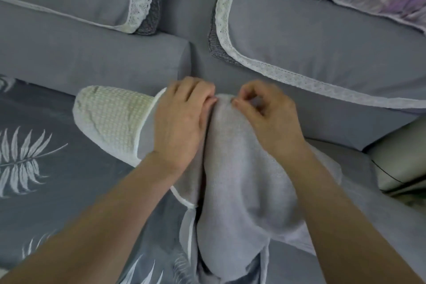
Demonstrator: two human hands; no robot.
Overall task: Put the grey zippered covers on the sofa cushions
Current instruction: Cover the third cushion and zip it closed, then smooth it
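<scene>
One pale grey textured fabric cover (242, 168) lies stuffed and rounded mid-frame, its long axis running from bottom centre up to the centre, where its far tip meets both hands. The right hand (265, 113) pinches that tip between thumb and forefinger. The left hand (182, 120), fingers curled, grips the edge just beside it (a dark gap runs down that side). Both are equally near, so the next pull likely follows that axis. A cream waffle-textured cushion (110, 117) lies further left.
</scene>
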